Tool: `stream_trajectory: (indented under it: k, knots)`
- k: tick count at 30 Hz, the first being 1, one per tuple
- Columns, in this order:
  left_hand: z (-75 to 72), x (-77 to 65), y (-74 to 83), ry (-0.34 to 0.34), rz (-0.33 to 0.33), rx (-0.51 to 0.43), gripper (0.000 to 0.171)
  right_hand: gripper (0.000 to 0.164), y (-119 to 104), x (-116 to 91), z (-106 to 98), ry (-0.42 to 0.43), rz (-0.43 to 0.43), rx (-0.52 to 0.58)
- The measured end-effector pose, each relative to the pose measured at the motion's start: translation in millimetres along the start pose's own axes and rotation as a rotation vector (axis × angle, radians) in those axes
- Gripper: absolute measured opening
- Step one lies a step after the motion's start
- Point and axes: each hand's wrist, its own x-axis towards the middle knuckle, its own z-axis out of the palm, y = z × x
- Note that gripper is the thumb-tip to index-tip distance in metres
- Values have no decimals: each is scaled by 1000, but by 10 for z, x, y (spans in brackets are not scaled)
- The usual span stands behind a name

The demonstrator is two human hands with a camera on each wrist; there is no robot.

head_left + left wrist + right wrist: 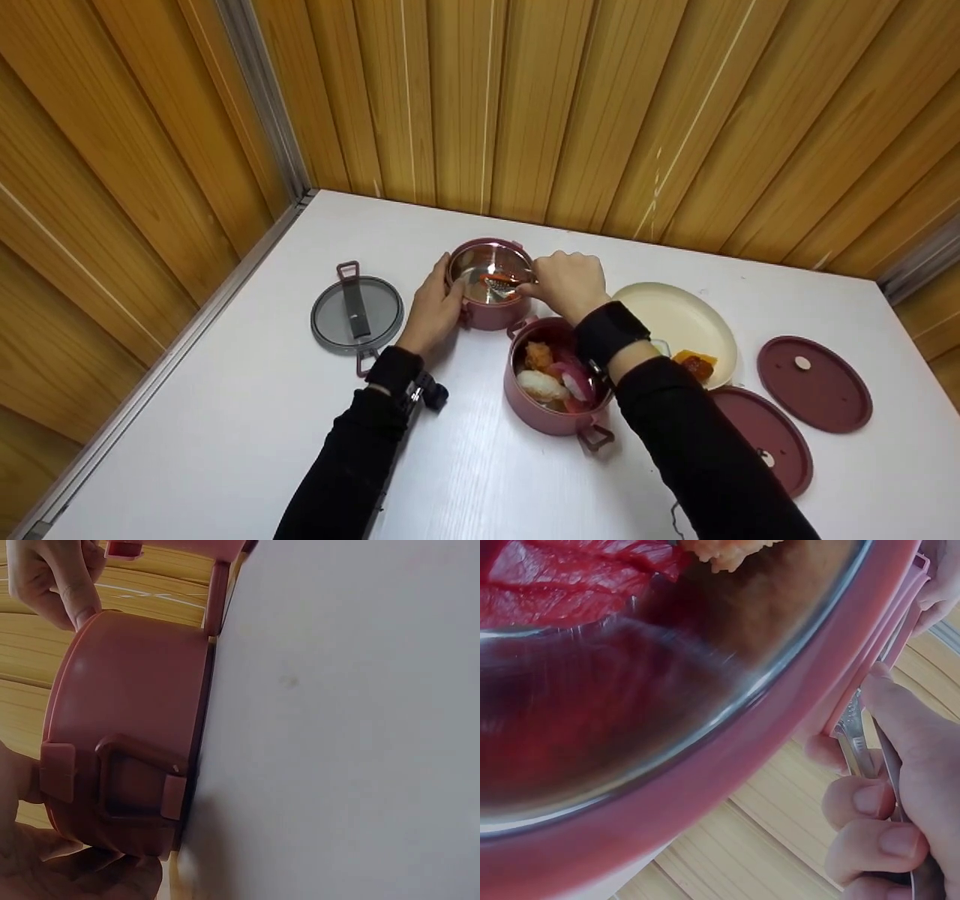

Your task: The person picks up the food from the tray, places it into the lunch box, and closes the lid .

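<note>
My left hand (pixel 435 306) grips the side of a small dark-pink pot (pixel 491 316), thumb at the rim and fingers on the outer wall. Its folded side handle (pixel 139 776) faces the left wrist camera. With my right hand (pixel 574 281) I hold metal tongs (pixel 891 761) at that pot's far rim, fingers curled round the arms. Inside, by the perforated tong end (pixel 497 284), lie orange-red bits of food. Below my right wrist stands a second pink pot (pixel 551 416), holding a white piece (pixel 541 385), a fried orange piece (pixel 538 355) and red and purple pieces.
A grey lid (pixel 322 322) with handles lies at the left. A cream plate (pixel 675 304) with orange-yellow food (pixel 696 365) is on the right, partly behind my right arm. Two dark-red lids (pixel 825 390) lie farther right. Wooden panels (pixel 525 112) rise behind the white table (pixel 247 420).
</note>
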Motion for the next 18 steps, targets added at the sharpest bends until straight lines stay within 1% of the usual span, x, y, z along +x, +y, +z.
stream_trajectory:
  k: [4, 9, 18]
  knots:
    - [-1, -6, 1, -1, 4, 5, 64, 51, -3, -10, -22, -15, -1, 5]
    - [1, -12, 6, -4, -2, -1, 64, 49, 27, -28, -61, -25, 5, 48]
    - [-4, 11, -9, -4, -8, 3, 64, 51, 143, -86, -121, 65, 9, 99]
